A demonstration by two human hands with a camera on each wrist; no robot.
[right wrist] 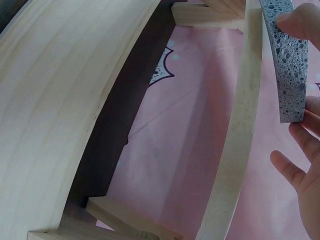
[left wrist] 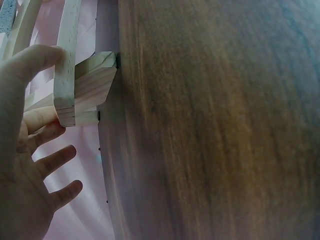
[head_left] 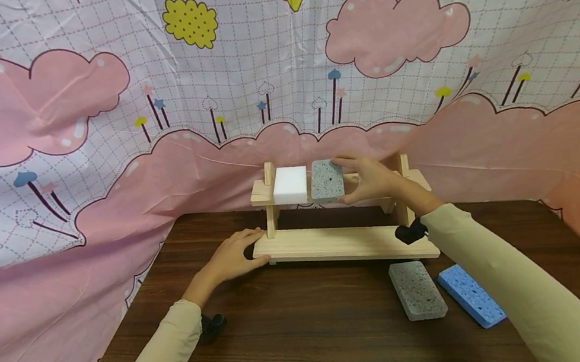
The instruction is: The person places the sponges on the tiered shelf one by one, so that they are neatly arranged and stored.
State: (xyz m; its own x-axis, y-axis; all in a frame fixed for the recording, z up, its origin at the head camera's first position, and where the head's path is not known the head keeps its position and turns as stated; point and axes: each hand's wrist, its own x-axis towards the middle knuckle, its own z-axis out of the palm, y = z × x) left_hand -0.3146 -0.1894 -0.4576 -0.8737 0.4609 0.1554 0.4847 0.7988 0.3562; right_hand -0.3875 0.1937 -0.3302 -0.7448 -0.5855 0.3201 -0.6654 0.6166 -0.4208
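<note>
A two-tier wooden shelf rack (head_left: 348, 244) stands on the dark table. My left hand (head_left: 236, 256) grips the left end of its lower board; the left wrist view shows the thumb (left wrist: 45, 56) on one edge and fingertips at the other. At the upper tier, my right hand (head_left: 370, 178) pinches a grey speckled sponge (head_left: 327, 180) by its right side, thumb on the near edge. In the right wrist view that sponge (right wrist: 287, 65) overlaps the area just past the upper board (right wrist: 240, 115). Left of it, a white sponge block (head_left: 290, 185) sits on the upper tier.
On the brown wood-grain table (head_left: 307, 334), a second grey sponge (head_left: 417, 290) lies in front of the rack's right end. Beside it is a blue sponge (head_left: 472, 295), partly under the right forearm in the head view. Behind the rack hangs a patterned pink and white cloth (head_left: 255, 59).
</note>
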